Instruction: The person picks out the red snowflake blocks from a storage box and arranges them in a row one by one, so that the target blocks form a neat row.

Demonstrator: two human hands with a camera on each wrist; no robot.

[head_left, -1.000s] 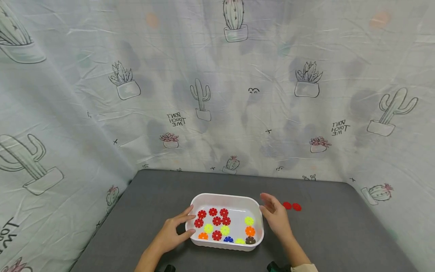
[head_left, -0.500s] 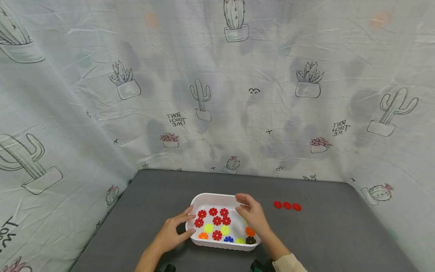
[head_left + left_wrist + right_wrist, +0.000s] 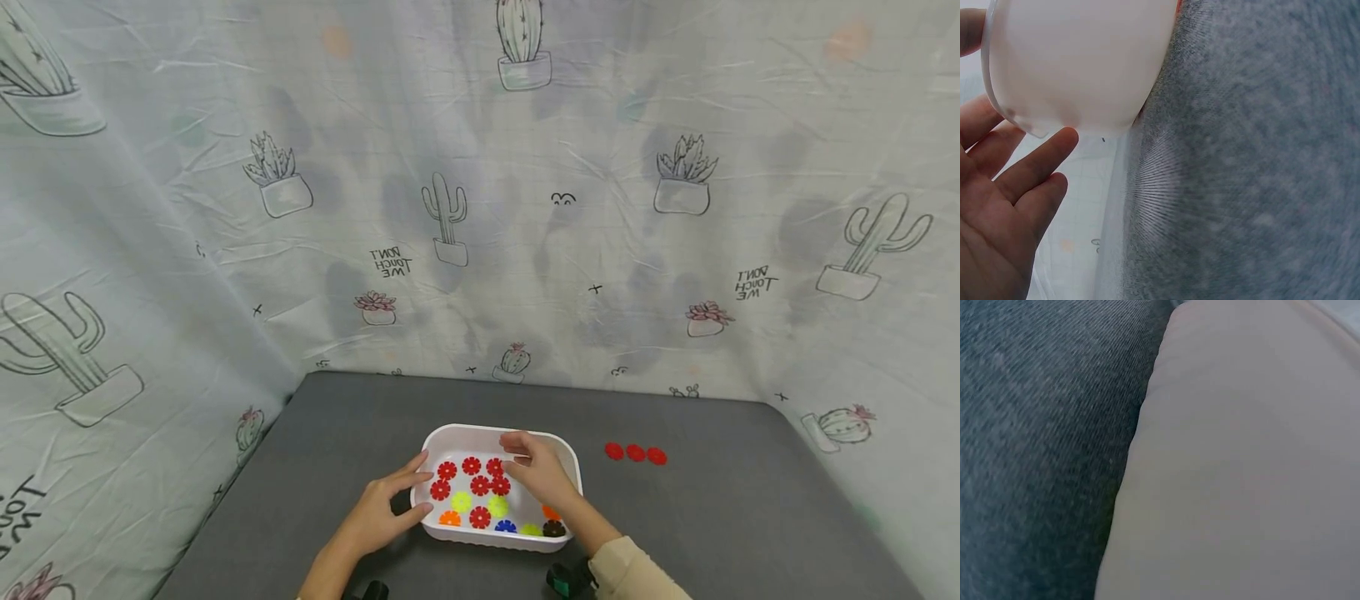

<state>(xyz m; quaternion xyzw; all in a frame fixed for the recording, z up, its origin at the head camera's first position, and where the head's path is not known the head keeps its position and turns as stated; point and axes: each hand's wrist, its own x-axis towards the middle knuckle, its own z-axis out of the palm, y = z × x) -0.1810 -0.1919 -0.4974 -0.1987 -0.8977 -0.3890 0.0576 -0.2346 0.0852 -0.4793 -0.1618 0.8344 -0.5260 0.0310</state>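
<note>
My left hand [image 3: 382, 508] holds the left rim of a white plastic tray [image 3: 491, 540]. In the left wrist view some fingertips [image 3: 969, 31] reach inside the rim, while others stay outside against the wall. Over the tray's right half, my right hand [image 3: 547, 475] reaches in, fingers loosely bent and fingertips right at a red notched disc [image 3: 494, 467] in the back row; nothing shows between them. Several red, yellow, orange, blue and brown discs lie on the tray floor. The right hand covers part of an orange disc [image 3: 551, 512]. Only the tray's outer wall [image 3: 1241, 456] shows in the right wrist view.
Three red discs [image 3: 636, 452] lie in a row on the grey tabletop [image 3: 720, 500], right of the tray. A cactus-print cloth [image 3: 510, 250] hangs behind and at both sides. Dark wrist devices [image 3: 570, 578] show at the lower edge.
My right hand has moved left from beside the tray's right rim to above its inside. A third red disc now shows on the table where that hand was. The left hand stays put.
</note>
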